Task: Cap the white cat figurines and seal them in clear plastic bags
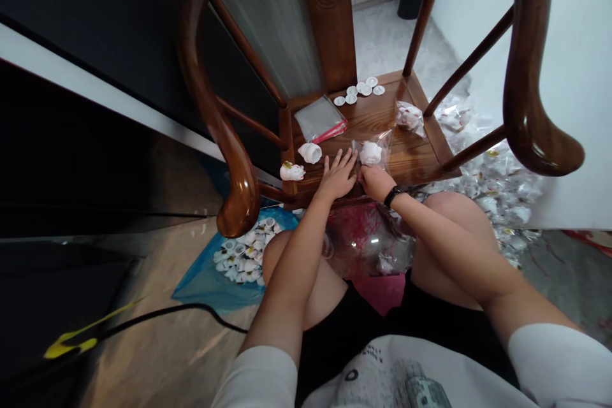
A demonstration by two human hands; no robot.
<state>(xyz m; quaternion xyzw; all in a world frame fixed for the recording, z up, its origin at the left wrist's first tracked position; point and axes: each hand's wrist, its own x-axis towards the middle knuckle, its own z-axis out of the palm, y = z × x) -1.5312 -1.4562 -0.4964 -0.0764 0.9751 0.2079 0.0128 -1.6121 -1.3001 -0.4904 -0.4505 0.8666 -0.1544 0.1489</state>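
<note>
On the wooden chair seat (382,118) lies a small clear plastic bag (377,143) with a white figurine (370,153) inside it. My left hand (338,173) lies flat with fingers spread on the bag's left edge. My right hand (375,180), a black watch on its wrist, is closed in a pinch at the bag's near edge. Two more white figurines (310,152) (291,171) sit loose on the seat to the left of my left hand.
A stack of empty clear bags (319,118), several white round caps (361,89) and a filled bag (410,116) lie farther back on the seat. A blue sheet with many figurines (243,255) is on the floor left; packed bags (497,178) are heaped right. The chair's armrests (229,159) (535,115) flank me.
</note>
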